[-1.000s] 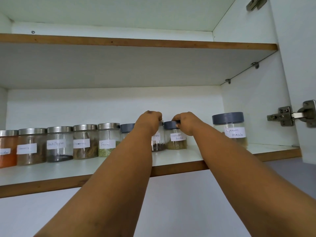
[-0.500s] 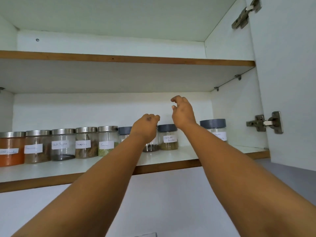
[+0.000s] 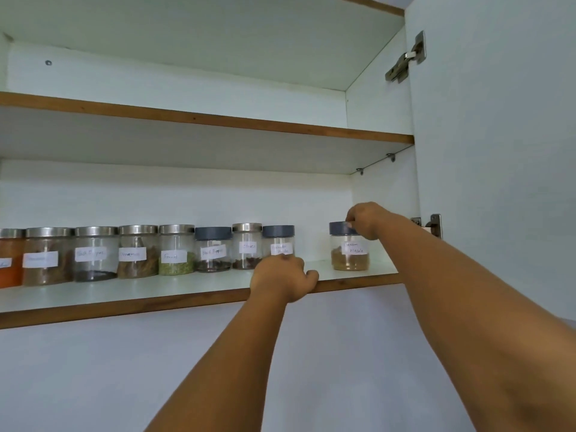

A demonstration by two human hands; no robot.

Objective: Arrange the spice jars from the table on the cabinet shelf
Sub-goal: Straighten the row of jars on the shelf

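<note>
So, right hand: it's now sitting on the garam masala jar [image 3: 349,247] at the far right of the shelf, right hand [image 3: 367,220] pinching the grey lid's edge with curled fingers; half a second ago it was hanging in the air, fingers loose, above the coriander jar [image 3: 279,243].
Left hand: the left hand [image 3: 282,280] is resting on the lower shelf [image 3: 124,302] edge, fingers curled over the front lip, holding no jar; before, it was up at the jar tops.
View: it's looking higher up into the cabinet than before, and more of the upper shelf [image 3: 218,120] is showing.
Jar row: nine jars are standing upright in a line, most touching or nearly so, while the garam masala one is standing apart on the right.
Contents: orange powder jar [image 3: 9,260] at the left edge, then brown bits, dark peppercorns, cinnamon jar [image 3: 138,251] with bark pieces, fennel jar [image 3: 176,249] with green seeds, dark bits in the next two, tan powder in the garam masala.
Door: the cabinet door [image 3: 498,151] is standing open at right.
</note>
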